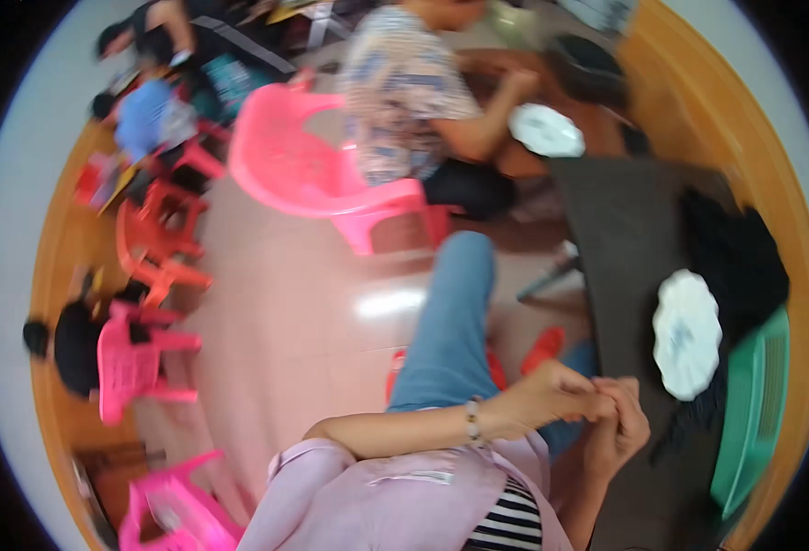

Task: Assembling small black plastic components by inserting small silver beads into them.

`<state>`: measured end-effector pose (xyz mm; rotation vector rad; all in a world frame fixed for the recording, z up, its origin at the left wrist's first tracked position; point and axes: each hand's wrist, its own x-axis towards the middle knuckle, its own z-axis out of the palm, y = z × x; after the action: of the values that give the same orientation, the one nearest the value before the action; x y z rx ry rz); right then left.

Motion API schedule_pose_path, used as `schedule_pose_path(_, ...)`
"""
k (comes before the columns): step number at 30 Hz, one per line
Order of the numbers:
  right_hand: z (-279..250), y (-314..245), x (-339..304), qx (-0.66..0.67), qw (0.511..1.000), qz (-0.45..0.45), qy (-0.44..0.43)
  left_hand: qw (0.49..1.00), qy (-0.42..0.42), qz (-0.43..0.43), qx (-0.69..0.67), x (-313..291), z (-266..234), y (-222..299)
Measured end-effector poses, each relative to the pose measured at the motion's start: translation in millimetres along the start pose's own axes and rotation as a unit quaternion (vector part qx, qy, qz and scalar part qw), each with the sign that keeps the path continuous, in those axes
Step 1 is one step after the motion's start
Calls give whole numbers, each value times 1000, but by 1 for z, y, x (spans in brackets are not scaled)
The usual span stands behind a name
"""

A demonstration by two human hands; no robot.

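My left hand (551,400), with a beaded bracelet at the wrist, reaches across my lap toward the right. Its fingers are pinched and meet those of my right hand (619,424), which are curled closed too. Whatever lies between the fingertips is too small and blurred to name. Both hands are held by the near left edge of a dark table (627,266). Closest to them on the table is a white scalloped plate (687,335) with a faint bluish pattern in its middle.
Past the plate lie a heap of black strands (735,262) and a green plastic basket (755,413). Ahead, a person (413,101) sits on a pink chair (285,161) beside another white plate (548,130). More chairs and seated people line the left wall.
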<state>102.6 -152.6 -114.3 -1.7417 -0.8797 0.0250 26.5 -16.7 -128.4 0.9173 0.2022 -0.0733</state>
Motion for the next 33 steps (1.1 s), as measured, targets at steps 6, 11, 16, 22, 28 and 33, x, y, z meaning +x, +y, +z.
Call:
schedule_pose_path(6,11,5,9,79,994,-55,-55,996,25,49,-67,-9,-4,0)
schedule_pose_path(11,17,-1,18,71,990,-78,-92,994,20,18,-107,-16,-11,6)
schedule_pose_path(16,10,-4,15,72,991,-60,-96,994,16,2,-105,-16,-8,11)
schedule_pose_path(22,3,-8,11,61,992,-23,-109,993,15,5,-118,-14,-5,4)
schedule_pose_path(28,2,6,2,96,993,-15,-67,994,12,32,-106,-11,1,2)
schedule_pose_path(33,5,8,3,103,993,-17,-46,993,21,38,-107,-7,2,-4)
